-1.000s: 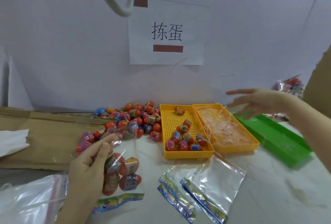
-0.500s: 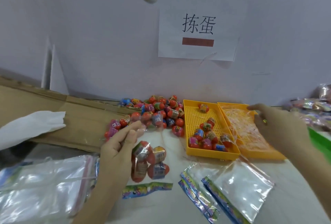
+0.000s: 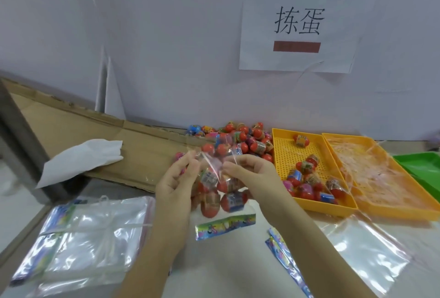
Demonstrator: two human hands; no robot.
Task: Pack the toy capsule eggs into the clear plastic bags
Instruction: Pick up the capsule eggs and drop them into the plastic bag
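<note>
Nearest, at the left of the table (image 3: pixel 233 266), lies a stack of empty bags (image 3: pixel 90 233). A few spare bags (image 3: pixel 362 250) lie flat to the right.

Between them, both hands work one filled bag (image 3: pixel 223 192). Its printed strip (image 3: pixel 225 225) is at the near end, low over the table; whether it touches cannot be told. Several eggs (image 3: pixel 232 201) sit bunched inside. The left hand (image 3: pixel 177 183) and right hand (image 3: pixel 252 176) each pinch the film at the far, upper mouth — thumb against fingertips, clamped on the plastic, the two pinches close together.

Judgement: the step in hand is closing the mouth. To do it well, the eggs should be settled toward the strip, clear of the lips. The lips should be brought level before pressing, and the press run from one side across, so no film puckers. The mouth should be held uppermost — tilted down, an egg could roll out.

Beyond, a yellow tray (image 3: pixel 283 154) holds more loose ones. A second tray (image 3: pixel 390 204) beside it holds crumpled clear film. A pile (image 3: pixel 240 140) lies against the wall.
</note>
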